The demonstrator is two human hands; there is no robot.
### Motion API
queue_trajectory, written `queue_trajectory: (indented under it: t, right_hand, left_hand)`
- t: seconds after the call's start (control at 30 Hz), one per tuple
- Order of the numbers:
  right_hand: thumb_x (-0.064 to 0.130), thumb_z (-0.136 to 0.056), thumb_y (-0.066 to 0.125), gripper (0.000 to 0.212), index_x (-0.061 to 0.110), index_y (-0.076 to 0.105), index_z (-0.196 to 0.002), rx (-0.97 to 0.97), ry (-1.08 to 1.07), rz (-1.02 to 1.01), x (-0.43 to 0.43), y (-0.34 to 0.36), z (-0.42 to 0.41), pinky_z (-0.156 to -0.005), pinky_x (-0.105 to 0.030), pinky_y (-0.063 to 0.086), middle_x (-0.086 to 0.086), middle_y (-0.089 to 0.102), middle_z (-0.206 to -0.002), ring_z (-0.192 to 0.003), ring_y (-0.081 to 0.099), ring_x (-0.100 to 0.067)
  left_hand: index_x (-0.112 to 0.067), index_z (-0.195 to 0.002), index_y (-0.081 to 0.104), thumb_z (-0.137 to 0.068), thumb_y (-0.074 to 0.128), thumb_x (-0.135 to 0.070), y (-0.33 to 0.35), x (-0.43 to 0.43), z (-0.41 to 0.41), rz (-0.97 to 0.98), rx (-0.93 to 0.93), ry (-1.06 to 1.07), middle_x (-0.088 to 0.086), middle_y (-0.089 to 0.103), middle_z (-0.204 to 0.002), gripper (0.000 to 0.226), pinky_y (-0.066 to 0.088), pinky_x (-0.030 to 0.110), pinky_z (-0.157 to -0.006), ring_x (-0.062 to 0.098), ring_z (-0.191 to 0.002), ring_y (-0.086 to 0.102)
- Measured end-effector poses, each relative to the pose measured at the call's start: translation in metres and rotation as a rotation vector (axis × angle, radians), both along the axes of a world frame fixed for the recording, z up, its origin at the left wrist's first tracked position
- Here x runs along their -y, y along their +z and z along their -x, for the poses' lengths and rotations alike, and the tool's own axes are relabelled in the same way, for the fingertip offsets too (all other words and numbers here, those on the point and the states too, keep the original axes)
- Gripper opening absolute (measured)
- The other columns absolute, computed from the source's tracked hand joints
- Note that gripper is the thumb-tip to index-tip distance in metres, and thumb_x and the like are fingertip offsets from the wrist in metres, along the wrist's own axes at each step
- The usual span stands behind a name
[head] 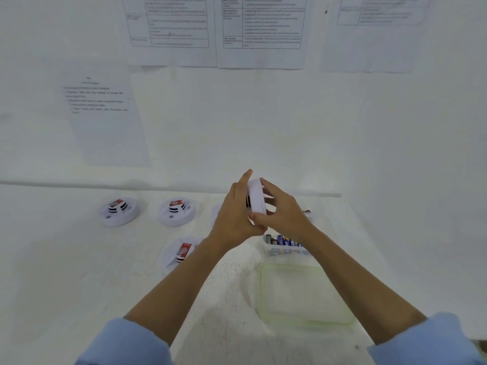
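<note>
I hold a round white smoke detector (256, 198) on edge above the white table (79, 272), between both hands. My left hand (235, 214) grips it from the left, fingers curled round its rim. My right hand (283, 209) grips it from the right, thumb at the lower edge. Two more white detectors (120, 211) (177, 212) lie on the table at the back left, each with a red label on top. A third detector (180, 251) lies nearer, partly behind my left forearm.
A clear plastic box of batteries (283, 245) stands under my right wrist. A clear lid with a green rim (303, 296) lies in front of it. Printed sheets (168, 22) hang on the white wall behind the table.
</note>
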State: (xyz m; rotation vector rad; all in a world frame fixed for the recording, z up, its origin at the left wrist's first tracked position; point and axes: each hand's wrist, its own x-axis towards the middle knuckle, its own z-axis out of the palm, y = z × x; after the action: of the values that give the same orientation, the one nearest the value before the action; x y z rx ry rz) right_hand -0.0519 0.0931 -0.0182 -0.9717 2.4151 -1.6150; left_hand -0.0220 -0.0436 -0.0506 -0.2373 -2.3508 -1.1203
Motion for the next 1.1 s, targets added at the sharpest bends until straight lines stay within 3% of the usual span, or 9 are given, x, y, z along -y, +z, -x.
queue_trajectory:
  t: [0.13, 0.27, 0.4, 0.53, 0.67, 0.73, 0.87, 0.97, 1.1]
  right_hand:
    - [0.006, -0.08, 0.065, 0.065, 0.023, 0.035, -0.135, 0.174, -0.071, 0.189, 0.018, -0.007, -0.006, -0.074, -0.023, 0.054, -0.007, 0.055, -0.118, -0.105, 0.058, -0.023]
    - [-0.006, -0.084, 0.044, 0.05, 0.026, 0.044, -0.123, 0.608, -0.064, 0.498, 0.042, -0.01, -0.019, -0.063, -0.032, 0.053, -0.014, 0.058, -0.105, -0.085, 0.06, -0.025]
    - [-0.008, -0.084, 0.034, 0.048, 0.025, 0.048, -0.116, 0.794, 0.011, 0.65, 0.075, -0.018, -0.03, -0.065, -0.032, 0.051, -0.008, 0.058, -0.105, -0.086, 0.059, -0.023]
    - [-0.008, -0.084, 0.033, 0.044, 0.021, 0.046, -0.114, 0.877, 0.073, 0.79, 0.119, -0.022, -0.047, -0.061, -0.03, 0.055, -0.009, 0.059, -0.102, -0.088, 0.06, -0.025]
    - [-0.001, -0.081, 0.056, 0.053, 0.032, 0.042, -0.12, 0.685, 0.021, 0.523, 0.168, -0.035, -0.06, -0.081, -0.038, 0.052, -0.009, 0.057, -0.119, -0.105, 0.058, -0.026]
    - [0.002, -0.076, 0.067, 0.066, 0.034, 0.037, -0.125, 0.59, -0.011, 0.398, 0.192, -0.044, -0.067, -0.078, -0.037, 0.053, -0.007, 0.051, -0.129, -0.114, 0.055, -0.026]
    - [-0.002, -0.074, 0.069, 0.071, 0.034, 0.033, -0.123, 0.541, -0.038, 0.375, 0.241, -0.059, -0.087, -0.066, -0.031, 0.054, -0.003, 0.045, -0.131, -0.111, 0.052, -0.024]
    - [-0.005, -0.073, 0.069, 0.072, 0.029, 0.033, -0.125, 0.505, -0.083, 0.349, 0.267, -0.074, -0.096, -0.074, -0.031, 0.051, -0.008, 0.043, -0.134, -0.113, 0.05, -0.024]
    - [-0.007, -0.072, 0.071, 0.077, 0.019, 0.031, -0.132, 0.466, -0.12, 0.321, 0.28, -0.088, -0.102, -0.075, -0.02, 0.049, -0.012, 0.042, -0.133, -0.107, 0.049, -0.017]
  left_hand:
    - [-0.04, -0.137, 0.017, -0.057, 0.085, -0.028, -0.004, 0.014, -0.01, 0.023, 0.007, 0.015, -0.013, 0.042, -0.124, 0.105, 0.044, 0.041, -0.097, 0.013, -0.111, 0.045]
    - [-0.045, -0.135, 0.023, -0.061, 0.074, -0.044, 0.002, 0.043, -0.025, -0.305, 0.191, 0.027, -0.006, 0.035, -0.133, 0.089, 0.036, 0.031, -0.099, 0.012, -0.122, 0.036]
    - [-0.033, -0.132, 0.033, -0.076, 0.07, -0.02, 0.002, 0.087, -0.044, -0.771, 0.506, -0.094, 0.006, 0.041, -0.138, 0.068, 0.049, 0.032, -0.084, 0.02, -0.11, 0.053]
    - [-0.026, -0.128, 0.041, -0.084, 0.06, 0.004, -0.007, 0.132, -0.062, -0.835, 0.51, -0.2, 0.004, 0.05, -0.128, 0.057, 0.058, 0.031, -0.072, 0.023, -0.108, 0.058]
    - [-0.031, -0.132, 0.038, -0.068, 0.066, -0.007, -0.012, 0.186, -0.074, -0.839, 0.508, -0.218, 0.007, 0.056, -0.127, 0.074, 0.055, 0.036, -0.08, 0.022, -0.109, 0.06]
    - [-0.031, -0.135, 0.036, -0.067, 0.067, -0.009, -0.015, 0.213, -0.082, -0.806, 0.513, -0.213, 0.008, 0.056, -0.128, 0.078, 0.051, 0.04, -0.089, 0.024, -0.112, 0.06]
    - [-0.029, -0.139, 0.032, -0.078, 0.063, 0.003, -0.033, 0.257, -0.096, -0.819, 0.521, -0.235, 0.001, 0.062, -0.119, 0.075, 0.052, 0.036, -0.085, 0.017, -0.103, 0.064]
    - [-0.034, -0.134, 0.036, -0.077, 0.064, 0.004, -0.052, 0.279, -0.105, -0.842, 0.533, -0.223, 0.009, 0.056, -0.128, 0.074, 0.056, 0.03, -0.076, 0.019, -0.107, 0.062]
    - [-0.039, -0.127, 0.04, -0.082, 0.062, 0.004, -0.069, 0.289, -0.107, -0.809, 0.495, -0.193, 0.009, 0.048, -0.137, 0.066, 0.053, 0.038, -0.089, 0.023, -0.117, 0.056]
